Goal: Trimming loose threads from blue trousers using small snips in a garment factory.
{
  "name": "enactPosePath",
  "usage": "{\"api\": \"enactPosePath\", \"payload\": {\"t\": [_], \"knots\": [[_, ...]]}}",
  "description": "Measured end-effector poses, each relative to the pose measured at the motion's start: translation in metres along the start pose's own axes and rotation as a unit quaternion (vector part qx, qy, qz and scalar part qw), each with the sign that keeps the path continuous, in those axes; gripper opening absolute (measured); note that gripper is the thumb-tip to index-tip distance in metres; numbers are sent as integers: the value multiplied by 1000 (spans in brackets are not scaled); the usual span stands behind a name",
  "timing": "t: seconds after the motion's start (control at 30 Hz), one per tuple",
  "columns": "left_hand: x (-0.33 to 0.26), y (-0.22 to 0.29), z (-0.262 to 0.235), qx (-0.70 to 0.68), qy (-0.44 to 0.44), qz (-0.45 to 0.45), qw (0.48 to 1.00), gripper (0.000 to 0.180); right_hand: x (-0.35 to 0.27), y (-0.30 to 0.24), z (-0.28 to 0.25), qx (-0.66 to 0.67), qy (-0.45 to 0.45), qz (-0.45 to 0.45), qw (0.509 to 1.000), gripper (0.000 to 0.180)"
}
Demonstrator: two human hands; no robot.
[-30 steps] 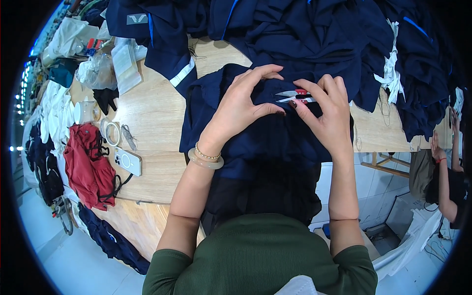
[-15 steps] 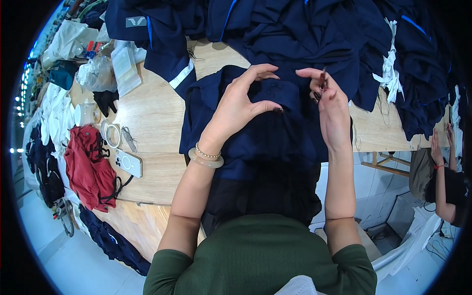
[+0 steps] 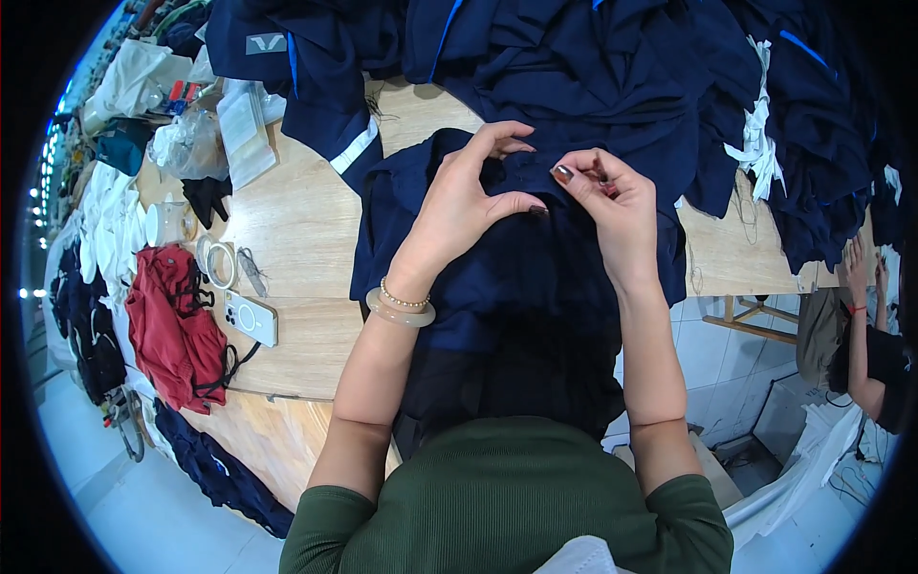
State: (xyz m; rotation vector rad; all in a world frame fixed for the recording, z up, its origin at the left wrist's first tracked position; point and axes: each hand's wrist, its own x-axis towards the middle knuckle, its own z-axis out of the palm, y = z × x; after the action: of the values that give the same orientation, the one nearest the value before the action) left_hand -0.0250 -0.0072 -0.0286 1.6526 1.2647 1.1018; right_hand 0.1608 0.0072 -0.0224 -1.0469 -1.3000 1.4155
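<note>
Left hand: I've got it (image 3: 453, 203) curved over navy cloth (image 3: 564, 263), thumb and fingers spread apart, beaded bracelet (image 3: 404, 298) and pale bangle (image 3: 400, 313) at wrist.
Right hand: near the left (image 3: 614, 203), over same cloth, thumb and forefinger tips together, others curled; I can't make out what's inside them.
Beyond hands: heaped navy garments (image 3: 593, 81), white strips (image 3: 757, 134) lying on them at right.
Table, left side: wood top (image 3: 301, 349), phone (image 3: 251, 318), white ring (image 3: 221, 265), red garment (image 3: 172, 320), clear plastic bag (image 3: 186, 143).
Far right: I see another person's hands (image 3: 857, 273), raised.
</note>
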Motion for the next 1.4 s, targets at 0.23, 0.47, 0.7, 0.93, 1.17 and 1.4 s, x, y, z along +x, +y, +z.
{"api": "enactPosePath", "payload": {"t": [0.23, 0.47, 0.7, 0.93, 1.17, 1.4], "knots": [[-1, 0, 0, 13, -2, 4, 1000, 74, 1, -13, -4, 37, 13, 35, 999, 10], [0, -1, 0, 18, -6, 1, 1000, 73, 5, -8, -16, 21, 70, 0, 997, 13], [0, 2, -1, 17, -20, -44, 999, 75, 0, 0, -3, -251, -36, -166, 953, 24], [-2, 0, -3, 13, -25, -41, 999, 73, 6, 1, -2, 38, -14, 9, 999, 7], [2, 12, -7, 59, -28, 27, 998, 36, 8, 4, -3, 19, -31, 10, 999, 8], [6, 22, -3, 90, -28, -18, 995, 12, 8, 1, -6, -17, -43, -12, 999, 12]]}}
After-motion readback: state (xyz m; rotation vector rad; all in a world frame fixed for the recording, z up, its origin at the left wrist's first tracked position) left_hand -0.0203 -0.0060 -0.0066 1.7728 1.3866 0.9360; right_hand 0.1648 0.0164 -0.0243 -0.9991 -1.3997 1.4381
